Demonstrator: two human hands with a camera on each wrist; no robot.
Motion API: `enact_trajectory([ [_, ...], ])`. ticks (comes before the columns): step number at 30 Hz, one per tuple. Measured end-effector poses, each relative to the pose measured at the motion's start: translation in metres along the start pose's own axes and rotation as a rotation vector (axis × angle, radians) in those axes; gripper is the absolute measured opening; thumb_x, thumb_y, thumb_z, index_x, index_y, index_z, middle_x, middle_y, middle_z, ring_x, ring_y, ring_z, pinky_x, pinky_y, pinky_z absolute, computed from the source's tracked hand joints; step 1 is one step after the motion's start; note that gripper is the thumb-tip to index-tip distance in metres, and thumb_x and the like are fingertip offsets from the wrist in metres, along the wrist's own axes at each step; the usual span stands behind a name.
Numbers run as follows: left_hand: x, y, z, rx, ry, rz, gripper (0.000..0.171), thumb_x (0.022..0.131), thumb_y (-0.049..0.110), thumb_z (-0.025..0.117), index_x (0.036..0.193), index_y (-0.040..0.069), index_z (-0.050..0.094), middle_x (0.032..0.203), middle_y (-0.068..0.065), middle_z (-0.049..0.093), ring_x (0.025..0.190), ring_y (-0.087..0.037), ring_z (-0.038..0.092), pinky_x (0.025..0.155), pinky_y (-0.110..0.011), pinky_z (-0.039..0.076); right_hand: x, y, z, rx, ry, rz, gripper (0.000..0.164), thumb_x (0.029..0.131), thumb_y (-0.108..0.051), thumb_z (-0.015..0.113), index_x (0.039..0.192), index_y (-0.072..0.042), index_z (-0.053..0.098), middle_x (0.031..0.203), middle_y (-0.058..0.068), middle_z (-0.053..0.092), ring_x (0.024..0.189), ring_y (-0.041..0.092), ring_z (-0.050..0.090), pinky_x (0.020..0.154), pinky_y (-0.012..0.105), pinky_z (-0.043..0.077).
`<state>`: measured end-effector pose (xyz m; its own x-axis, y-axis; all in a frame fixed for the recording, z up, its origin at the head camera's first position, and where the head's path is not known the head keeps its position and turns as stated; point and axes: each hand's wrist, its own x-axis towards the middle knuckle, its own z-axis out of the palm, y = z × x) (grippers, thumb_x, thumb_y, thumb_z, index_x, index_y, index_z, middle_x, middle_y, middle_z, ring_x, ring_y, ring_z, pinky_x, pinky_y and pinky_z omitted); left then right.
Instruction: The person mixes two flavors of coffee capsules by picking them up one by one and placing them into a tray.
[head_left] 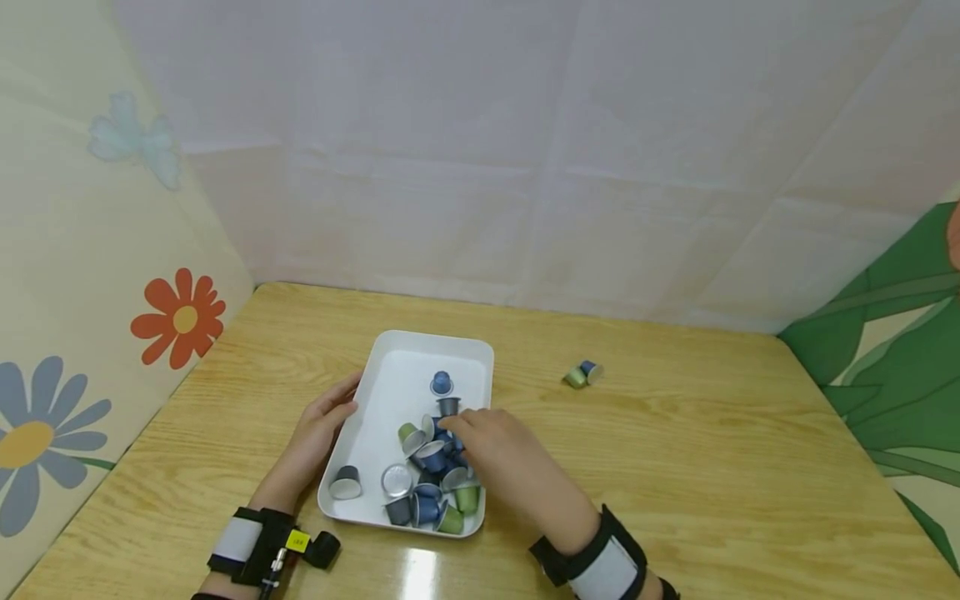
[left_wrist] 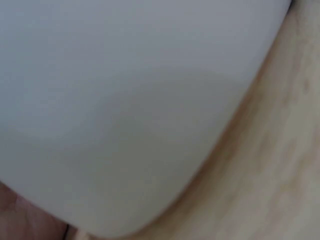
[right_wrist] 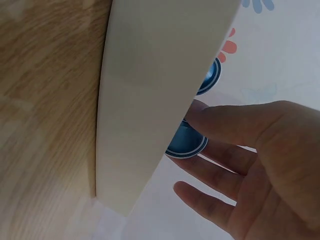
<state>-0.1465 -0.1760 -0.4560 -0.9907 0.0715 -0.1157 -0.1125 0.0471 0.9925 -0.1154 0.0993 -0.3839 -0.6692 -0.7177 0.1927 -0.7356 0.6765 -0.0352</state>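
Note:
A white tray (head_left: 381, 400) holds a heap of coffee capsules in blue, green and dark grey, mostly toward its near right part. My left hand (head_left: 313, 433) touches the tray's left outer wall, thumb and fingers against its side. Over the tray's right rim reaches my right hand (head_left: 501, 454). Its thumb and fingers pinch a blue coffee capsule (right_wrist: 186, 141), seen partly behind the tray wall in the right wrist view. Another blue capsule (head_left: 442, 382) stands alone toward the far end, and a grey capsule (head_left: 346, 483) lies in the near left corner.
On the wooden table (head_left: 675, 450), right of the tray, a green capsule (head_left: 575, 378) and a blue capsule (head_left: 591, 372) lie together. A pale cloth (head_left: 525, 167) hangs behind the table, and a flowered panel (head_left: 75, 275) stands at the left.

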Motion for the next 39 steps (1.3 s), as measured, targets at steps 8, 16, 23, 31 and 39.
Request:
enact_trajectory([
  [8, 0.001, 0.000, 0.001, -0.020, 0.006, -0.015, 0.050, 0.105, 0.013, 0.039, 0.155, 0.009, 0.034, 0.160, -0.009, 0.030, 0.145, -0.024, 0.028, 0.114, -0.043, 0.027, 0.001, 0.001, 0.001, -0.005, -0.002, 0.003, 0.043, 0.082, -0.008, 0.080, 0.123, -0.008, 0.066, 0.107, 0.006, 0.069, 0.095, 0.020, 0.064, 0.087, 0.036, 0.052],
  [16, 0.000, -0.001, 0.000, -0.013, 0.002, 0.002, 0.050, 0.105, 0.013, 0.039, 0.154, 0.009, 0.034, 0.159, -0.009, 0.031, 0.144, -0.023, 0.030, 0.107, -0.027, 0.036, 0.001, 0.001, 0.001, -0.001, 0.014, 0.006, 0.043, 0.082, -0.009, 0.080, 0.122, -0.007, 0.066, 0.106, 0.006, 0.068, 0.093, 0.020, 0.065, 0.086, 0.037, 0.053],
  [23, 0.000, -0.001, 0.000, -0.016, 0.003, -0.005, 0.050, 0.105, 0.013, 0.039, 0.155, 0.010, 0.034, 0.159, -0.008, 0.031, 0.144, -0.023, 0.030, 0.110, -0.032, 0.033, 0.001, 0.003, -0.001, -0.001, 0.021, 0.020, 0.040, 0.083, -0.010, 0.079, 0.122, -0.007, 0.067, 0.105, 0.006, 0.069, 0.091, 0.020, 0.065, 0.085, 0.037, 0.053],
  [31, 0.000, 0.001, -0.001, 0.000, 0.004, 0.020, 0.050, 0.105, 0.013, 0.040, 0.154, 0.008, 0.034, 0.159, -0.010, 0.031, 0.143, -0.025, 0.031, 0.105, -0.025, 0.036, 0.002, 0.008, -0.002, 0.053, 0.067, -0.004, 0.037, 0.086, -0.009, 0.076, 0.121, -0.008, 0.067, 0.110, 0.006, 0.068, 0.100, 0.022, 0.064, 0.089, 0.039, 0.052],
  [39, -0.001, 0.000, 0.000, -0.015, -0.003, 0.009, 0.050, 0.105, 0.012, 0.040, 0.155, 0.009, 0.034, 0.159, -0.008, 0.031, 0.143, -0.022, 0.031, 0.102, -0.019, 0.038, 0.002, 0.019, -0.001, 0.209, 0.093, 0.047, 0.034, 0.092, -0.014, 0.071, 0.125, -0.012, 0.065, 0.125, 0.005, 0.064, 0.115, 0.023, 0.060, 0.096, 0.040, 0.049],
])
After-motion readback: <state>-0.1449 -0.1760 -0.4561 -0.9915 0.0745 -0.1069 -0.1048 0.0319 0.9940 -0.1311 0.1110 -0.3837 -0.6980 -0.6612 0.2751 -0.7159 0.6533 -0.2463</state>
